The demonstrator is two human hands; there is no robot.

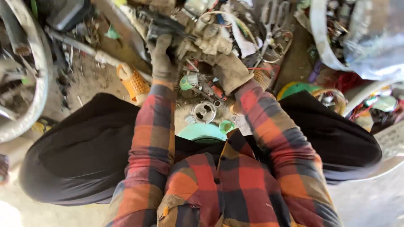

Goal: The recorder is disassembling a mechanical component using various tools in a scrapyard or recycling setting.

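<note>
Seated low over a dirt floor [88,80], knees spread, scrap all round: a grey tyre [29,84] far left, white plastic sheeting [370,46] far right. Both gloved hands are on a grimy metal engine part [202,38], looks like a carburettor assembly with wires hanging off it, held up at the far centre between the knees. Left hand [162,59] is closed round its dark left end. Right hand [229,69] is wrapped under its pale right side, fingers clamped on the casting. Below them on the ground: a teal round lid [202,131] near the body, a small round metal cover [204,111] just beyond it, then loose screws and bits. Orange mesh-grip tool handle [134,82] lies to the left. Step looks like mid-strip of the part. Next move wants one hand freed for a tool while the other steadies the body
</note>
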